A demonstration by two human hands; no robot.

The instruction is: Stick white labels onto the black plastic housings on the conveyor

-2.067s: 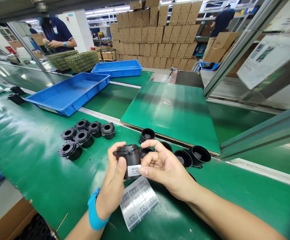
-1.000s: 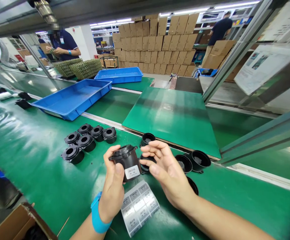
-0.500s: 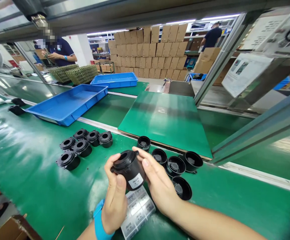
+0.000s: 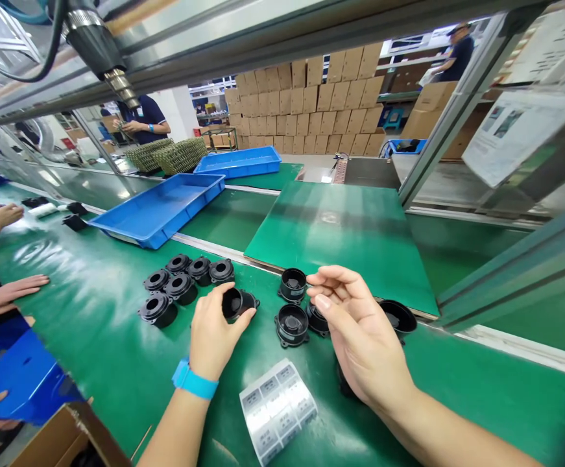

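Note:
My left hand (image 4: 216,327), with a blue wristband, is closed around a black round plastic housing (image 4: 234,303), tipped on its side, its open mouth turned toward me. No label shows on the visible part. My right hand (image 4: 360,324) is raised over the right-hand group, fingers curled but apart, with nothing visible in them. Around it stand several open-topped black housings (image 4: 292,324), some partly hidden by the hand. A sheet of silvery printed labels (image 4: 278,410) lies between my forearms. Left of my left hand, several housings (image 4: 158,310) stand with their ringed, holed ends up.
Blue trays (image 4: 160,211) lie beyond the bench's metal edge, beside a raised green board (image 4: 333,227). A power driver (image 4: 95,48) hangs at upper left. Co-workers' hands (image 4: 10,292) are at the left edge. A cardboard box (image 4: 75,438) sits at lower left.
My hands have parted. The left now holds a housing alone, tipped over; I cannot tell if it is the labelled one both held. My right hand has moved right. The view has shifted.

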